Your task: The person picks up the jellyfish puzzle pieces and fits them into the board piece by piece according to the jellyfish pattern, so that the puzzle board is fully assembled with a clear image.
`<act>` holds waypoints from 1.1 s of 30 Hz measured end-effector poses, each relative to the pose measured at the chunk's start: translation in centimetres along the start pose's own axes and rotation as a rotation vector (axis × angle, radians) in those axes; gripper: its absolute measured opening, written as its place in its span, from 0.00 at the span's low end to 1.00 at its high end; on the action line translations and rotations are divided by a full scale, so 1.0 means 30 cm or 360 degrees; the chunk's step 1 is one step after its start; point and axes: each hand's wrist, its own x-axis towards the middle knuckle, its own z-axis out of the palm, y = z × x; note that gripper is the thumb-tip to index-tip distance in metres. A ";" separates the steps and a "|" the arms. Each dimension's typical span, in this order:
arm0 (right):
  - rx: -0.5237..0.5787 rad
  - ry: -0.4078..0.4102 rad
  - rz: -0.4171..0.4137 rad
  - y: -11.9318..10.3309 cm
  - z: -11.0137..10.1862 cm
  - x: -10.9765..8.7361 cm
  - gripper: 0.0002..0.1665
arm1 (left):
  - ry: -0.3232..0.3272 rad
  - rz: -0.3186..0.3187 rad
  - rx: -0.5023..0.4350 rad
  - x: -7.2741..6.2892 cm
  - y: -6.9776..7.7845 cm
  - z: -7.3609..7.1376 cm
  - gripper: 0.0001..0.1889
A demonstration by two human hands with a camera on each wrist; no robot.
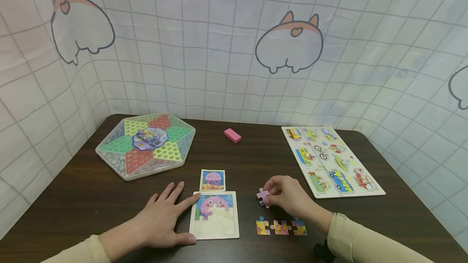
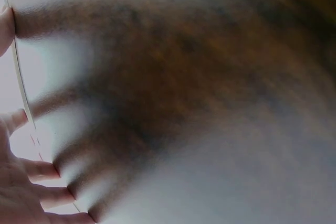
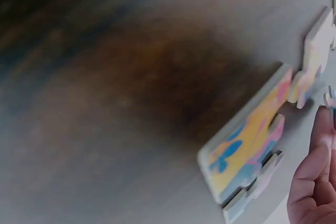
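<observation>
My left hand (image 1: pixel 161 218) lies with fingers spread on the table, index fingertip and thumb at the left edge of a square puzzle tray (image 1: pixel 237 214). Joined pink jellyfish pieces (image 1: pixel 215 201) fill the tray's upper part; its pale base shows below. A small jellyfish picture card (image 1: pixel 213 180) touches the tray's top edge. To the right, my right hand (image 1: pixel 289 196) pinches a pink jigsaw piece (image 1: pixel 262 195) between thumb and fingers. Just below that hand, a row of three yellow-and-pink pieces (image 1: pixel 281 227) lies on the table. In the right wrist view, fingers (image 3: pixel 317 171) hold the piece's edge.
A hexagonal Chinese checkers box (image 1: pixel 146 145) stands at the back left. A pink block (image 1: pixel 232 135) lies at the back middle. Over on the right is a wooden vehicle puzzle board (image 1: pixel 329 161). A patterned curtain (image 1: pixel 226 52) hangs behind the dark table (image 1: pixel 252 161).
</observation>
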 end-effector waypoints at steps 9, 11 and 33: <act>0.0404 -0.0034 0.0108 -0.066 0.021 0.027 0.11 | -0.0032 -0.0026 0.0013 -0.006 -0.008 -0.004 0.53; 0.0473 -0.0076 0.0122 -0.087 0.031 0.032 0.12 | -0.0038 -0.0029 0.0011 -0.007 -0.009 -0.004 0.53; 0.0563 -0.0383 0.0291 -0.244 0.228 0.081 0.08 | -0.0005 -0.0028 0.0000 -0.007 0.007 -0.010 0.52</act>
